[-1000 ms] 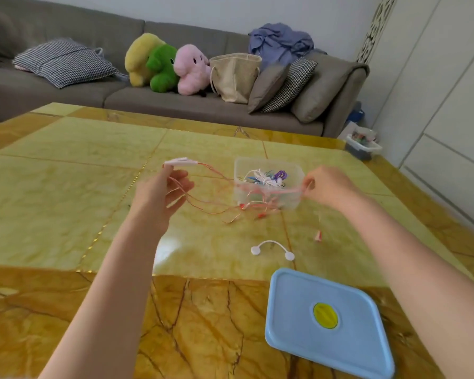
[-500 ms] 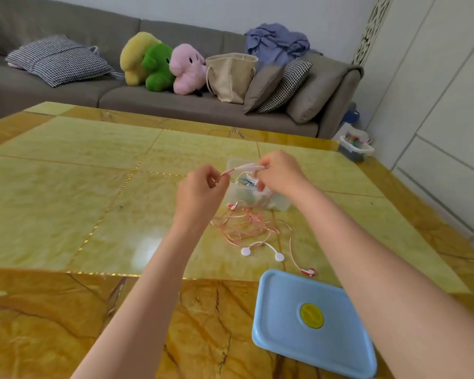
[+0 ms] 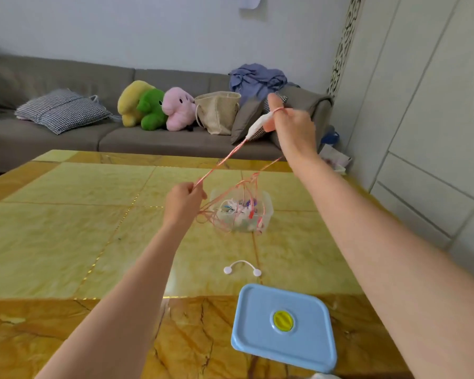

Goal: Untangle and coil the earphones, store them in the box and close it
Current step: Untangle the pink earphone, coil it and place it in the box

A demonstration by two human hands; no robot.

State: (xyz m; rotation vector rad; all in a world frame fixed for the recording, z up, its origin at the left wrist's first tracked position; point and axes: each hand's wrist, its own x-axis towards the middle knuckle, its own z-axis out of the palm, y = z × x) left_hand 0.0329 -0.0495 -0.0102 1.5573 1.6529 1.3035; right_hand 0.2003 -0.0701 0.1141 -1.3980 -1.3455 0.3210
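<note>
Thin pink earphones [image 3: 225, 160] stretch taut between my two hands above the table. My right hand [image 3: 293, 129] is raised high at the far right, holding the white plug end with the cord looped round one finger. Lower down, my left hand [image 3: 184, 201] pinches the cord. Tangled loops hang from the line in front of a clear plastic box [image 3: 267, 207], which stands open and holds several other cables. The box's blue lid [image 3: 282, 326] with a yellow centre lies flat near the table's front edge.
A small white cable strap [image 3: 242, 266] lies on the yellow marble table [image 3: 66, 214] between box and lid. A grey sofa [image 3: 52, 132] with cushions, plush toys and a beige bag runs behind the table. White cabinets [image 3: 435, 132] stand on the right.
My hands were close together over the box; the right hand has risen up and to the right with the plug end, lifting the tangled cord off the table. The camera has tilted upward.
</note>
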